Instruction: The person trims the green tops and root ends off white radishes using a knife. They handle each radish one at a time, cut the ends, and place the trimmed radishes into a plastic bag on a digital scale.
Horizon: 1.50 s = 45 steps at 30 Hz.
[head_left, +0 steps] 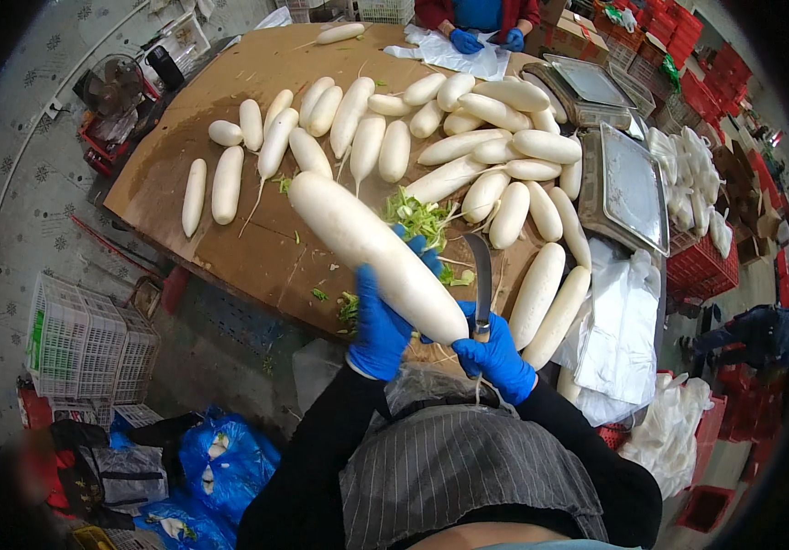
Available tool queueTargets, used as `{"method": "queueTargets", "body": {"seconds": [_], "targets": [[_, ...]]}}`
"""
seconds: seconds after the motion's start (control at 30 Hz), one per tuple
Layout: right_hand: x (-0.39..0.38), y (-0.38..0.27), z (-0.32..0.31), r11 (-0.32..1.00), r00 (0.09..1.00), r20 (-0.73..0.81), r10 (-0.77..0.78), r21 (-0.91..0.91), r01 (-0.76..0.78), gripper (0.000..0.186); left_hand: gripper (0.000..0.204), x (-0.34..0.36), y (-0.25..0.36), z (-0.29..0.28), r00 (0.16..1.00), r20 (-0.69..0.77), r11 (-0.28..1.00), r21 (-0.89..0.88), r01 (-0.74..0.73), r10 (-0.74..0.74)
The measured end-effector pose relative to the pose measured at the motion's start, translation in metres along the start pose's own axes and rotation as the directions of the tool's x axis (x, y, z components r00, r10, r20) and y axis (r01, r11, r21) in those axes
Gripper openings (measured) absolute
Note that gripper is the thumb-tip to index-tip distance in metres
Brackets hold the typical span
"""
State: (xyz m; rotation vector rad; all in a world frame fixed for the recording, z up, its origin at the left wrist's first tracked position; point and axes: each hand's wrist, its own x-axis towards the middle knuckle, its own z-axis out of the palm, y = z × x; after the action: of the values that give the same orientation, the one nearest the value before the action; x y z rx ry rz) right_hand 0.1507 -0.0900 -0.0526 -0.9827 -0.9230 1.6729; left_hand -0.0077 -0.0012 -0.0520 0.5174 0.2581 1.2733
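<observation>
A large white daikon radish [372, 252] lies slantwise across my hands, above the table's near edge. Wrapped round its lower middle is my left hand [381, 325], in a blue glove, with some fingers showing on the far side. My right hand [497, 353], also gloved in blue, grips a knife [481, 275] by its handle, the curved blade pointing up and away from me. Its fingers are by the radish's narrow lower end, where a thin root hangs down. Beyond the radish sits a pile of cut green leaf stubs [420, 220].
Many daikons [491, 147] cover the brown table [266, 252]. Two scales [631, 183] and white plastic bags [614, 330] line its right side. Across the table, a co-worker's gloved hands [486, 41] handle a bag. White crates [92, 339] and blue bags [225, 463] stand lower left.
</observation>
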Motion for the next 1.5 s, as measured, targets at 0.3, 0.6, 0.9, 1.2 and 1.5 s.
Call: {"method": "queueTargets", "body": {"seconds": [0.3,0.6,0.9,1.2,1.5], "targets": [[0.02,0.0,-0.002,0.904,0.972,0.195,0.133,0.378,-0.199,0.052,0.06,-0.003,0.008,-0.008,0.99,0.016,0.989,0.047,-0.143,0.142],[-0.01,0.056,0.004,0.91,0.973,-0.021,-0.228,-0.361,0.205,0.039,0.064,0.012,0.016,0.004,0.877,-0.336,0.939,0.111,-0.326,0.344],[0.037,0.059,0.022,0.835,0.955,-0.076,-0.286,-0.509,0.21,0.025,0.055,0.002,0.007,-0.013,0.899,-0.409,0.975,-0.081,-0.206,0.156],[0.045,0.006,0.028,0.657,0.833,0.031,-0.552,-0.599,0.458,0.056,0.066,-0.038,0.012,-0.024,0.896,-0.436,0.944,0.324,0.065,0.088],[0.009,0.026,0.021,0.83,0.908,0.138,-0.395,-0.371,0.417,0.069,0.074,-0.051,-0.008,-0.014,0.908,-0.331,0.888,0.452,-0.087,0.258]]}}
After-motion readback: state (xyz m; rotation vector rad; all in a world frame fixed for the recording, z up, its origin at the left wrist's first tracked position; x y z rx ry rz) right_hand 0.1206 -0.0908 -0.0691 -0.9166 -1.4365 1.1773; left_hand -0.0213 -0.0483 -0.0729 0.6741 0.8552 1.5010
